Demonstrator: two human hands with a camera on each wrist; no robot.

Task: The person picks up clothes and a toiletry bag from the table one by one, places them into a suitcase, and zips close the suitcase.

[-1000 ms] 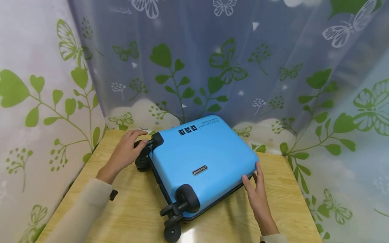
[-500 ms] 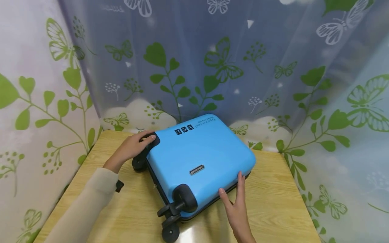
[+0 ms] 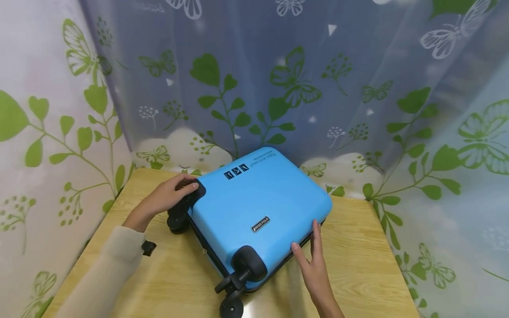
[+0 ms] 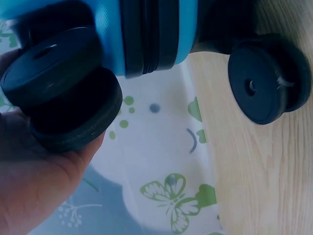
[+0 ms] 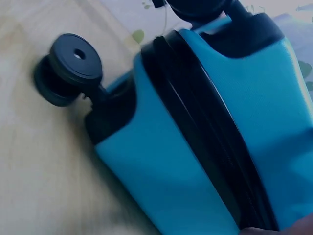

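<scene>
A bright blue hard-shell suitcase [image 3: 258, 198] lies flat on a wooden table [image 3: 358, 265], its black wheels facing left and toward me. My left hand [image 3: 180, 190] grips the far-left wheel corner; in the left wrist view that double wheel [image 4: 63, 98] sits in my palm [image 4: 34, 181], and the wheel below [image 4: 266, 78] rests on the table. My right hand [image 3: 310, 247] lays straight fingers against the suitcase's near right side, close to the near wheel [image 3: 232, 304]. The right wrist view shows the suitcase side [image 5: 161, 181], its black zipper band [image 5: 205, 142] and a wheel [image 5: 68, 66].
A sheer curtain [image 3: 278, 88] printed with green leaves and butterflies hangs close behind and on both sides of the table. Bare tabletop shows to the right of the suitcase and in front of it. The table's edges lie just left and right of my arms.
My right hand slid from the right corner along the side toward the near wheel. My left hand closed over the far wheel corner. The suitcase turned slightly on the table.
</scene>
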